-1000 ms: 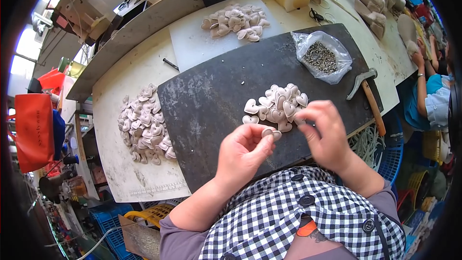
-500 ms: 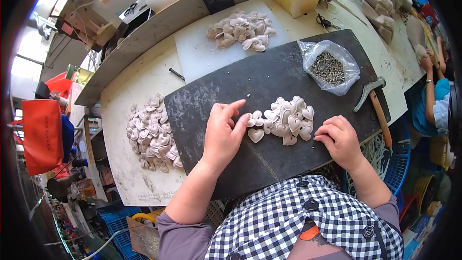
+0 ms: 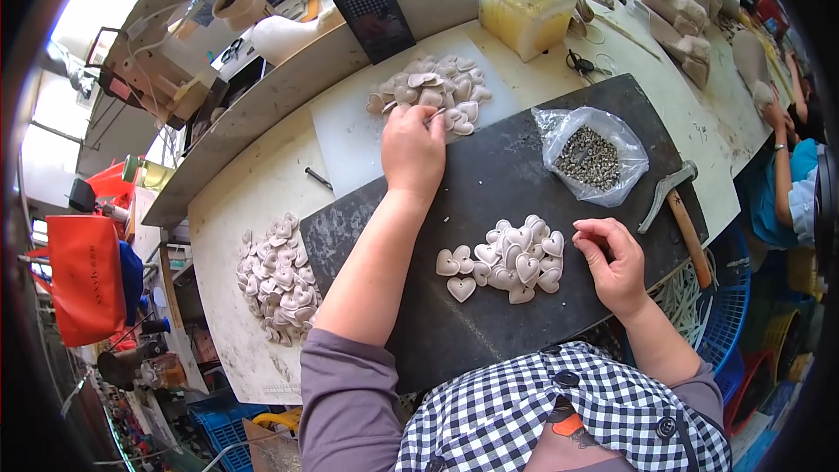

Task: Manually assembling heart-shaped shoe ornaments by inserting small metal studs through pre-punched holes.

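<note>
The left hand [image 3: 413, 150] reaches across the black rectangular mat [image 3: 476, 188] to the far pile of pale beige, padded heart-shaped pieces [image 3: 430, 79], which lies on a translucent white flat board [image 3: 336, 142]; its fingertips touch the pile's near edge, though I cannot tell whether they are clamped on a piece; the right hand [image 3: 613, 269] hangs over the mat, thumb and forefinger curled toward each other, and I cannot tell whether anything small sits between them; just to its left on the mat lies a middle cluster of matching beige hearts [image 3: 527, 264], a few of them set out at its left side; a third pile of beige hearts [image 3: 278, 281] rests on the cream-coloured table [image 3: 223, 275] left of the mat; beyond the right hand sit a clear plastic bag [image 3: 622, 185] of small metallic pieces [image 3: 589, 159] and a wooden-handled metal hammer [image 3: 687, 234].
</note>
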`<state>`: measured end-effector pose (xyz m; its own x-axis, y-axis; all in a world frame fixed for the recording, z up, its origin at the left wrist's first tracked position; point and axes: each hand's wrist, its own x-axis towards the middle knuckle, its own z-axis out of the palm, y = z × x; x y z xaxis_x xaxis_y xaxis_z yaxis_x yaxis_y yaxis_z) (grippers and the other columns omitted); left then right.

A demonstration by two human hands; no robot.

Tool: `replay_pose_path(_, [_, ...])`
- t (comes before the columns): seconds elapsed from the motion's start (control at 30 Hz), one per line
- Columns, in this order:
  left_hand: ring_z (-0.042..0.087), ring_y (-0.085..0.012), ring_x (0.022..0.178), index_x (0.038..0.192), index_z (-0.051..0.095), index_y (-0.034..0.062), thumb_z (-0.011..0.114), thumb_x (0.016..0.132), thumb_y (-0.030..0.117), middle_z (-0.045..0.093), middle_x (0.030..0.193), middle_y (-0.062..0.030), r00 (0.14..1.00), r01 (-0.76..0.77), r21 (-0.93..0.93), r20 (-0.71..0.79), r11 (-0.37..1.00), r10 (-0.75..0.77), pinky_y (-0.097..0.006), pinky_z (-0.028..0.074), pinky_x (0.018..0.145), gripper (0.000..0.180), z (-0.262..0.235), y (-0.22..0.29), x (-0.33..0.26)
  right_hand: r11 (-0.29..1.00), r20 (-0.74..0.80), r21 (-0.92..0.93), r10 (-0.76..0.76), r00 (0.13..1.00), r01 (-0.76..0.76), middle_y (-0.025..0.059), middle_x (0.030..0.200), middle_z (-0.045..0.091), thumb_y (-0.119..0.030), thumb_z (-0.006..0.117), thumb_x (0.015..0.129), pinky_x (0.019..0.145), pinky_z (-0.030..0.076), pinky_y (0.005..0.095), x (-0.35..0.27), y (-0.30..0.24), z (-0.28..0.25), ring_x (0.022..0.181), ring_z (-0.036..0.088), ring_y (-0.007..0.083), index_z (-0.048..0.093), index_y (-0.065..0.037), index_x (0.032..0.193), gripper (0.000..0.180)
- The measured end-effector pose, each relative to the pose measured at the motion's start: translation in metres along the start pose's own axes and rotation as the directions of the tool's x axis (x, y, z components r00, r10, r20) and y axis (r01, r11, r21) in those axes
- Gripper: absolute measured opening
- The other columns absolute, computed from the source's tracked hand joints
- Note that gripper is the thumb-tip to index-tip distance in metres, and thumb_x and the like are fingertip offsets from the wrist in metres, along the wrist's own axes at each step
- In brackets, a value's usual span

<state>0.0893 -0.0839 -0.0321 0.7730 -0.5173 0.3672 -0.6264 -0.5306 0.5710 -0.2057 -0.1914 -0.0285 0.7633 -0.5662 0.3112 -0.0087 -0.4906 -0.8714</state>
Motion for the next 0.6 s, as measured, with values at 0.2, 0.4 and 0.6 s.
replay_pose_path(0.2, [0.069,-0.0185,0.077,0.112,0.055,-0.0029,0.063,0.098,0.016,0.069,0.097,-0.0156,0.833,0.552,-0.680,0.419,0.483,-0.362,-0.026,0.056,0.066,0.025,-0.044,0.031,-0.039,0.987,0.027,0.109,0.113,0.993,-0.115,0.0086,0.095,0.067,0.003,0.070,0.088,0.074,0.054,0.0270,-0.002,0.009,-0.006,0.083,0.066,0.0159,0.067,-0.001,0.097,0.010])
replay_pose_path(0.4, [0.070,-0.0244,0.102,0.117,0.052,-0.0033,0.062,0.100,0.013,0.067,0.116,-0.0202,0.732,0.680,-0.730,0.667,0.074,-0.140,-0.034,0.059,0.087,0.025,-0.072,0.084,-0.112,0.944,0.074,0.325,-0.093,0.993,0.064,0.0089,0.096,0.070,0.005,0.073,0.084,0.076,0.054,0.0277,0.028,-0.045,0.011,0.087,0.068,0.0177,0.069,-0.002,0.096,0.014])
replay_pose_path(0.6, [0.070,-0.0179,0.095,0.115,0.059,-0.0026,0.066,0.097,0.008,0.069,0.108,-0.0130,0.792,0.610,-0.776,0.598,0.158,-0.121,-0.031,0.058,0.086,0.022,-0.072,0.093,-0.137,0.967,0.049,0.143,-0.218,0.975,0.210,0.0064,0.093,0.062,0.004,0.077,0.079,0.073,0.053,0.0293,0.036,-0.056,0.023,0.083,0.063,0.0181,0.073,-0.006,0.093,0.017])
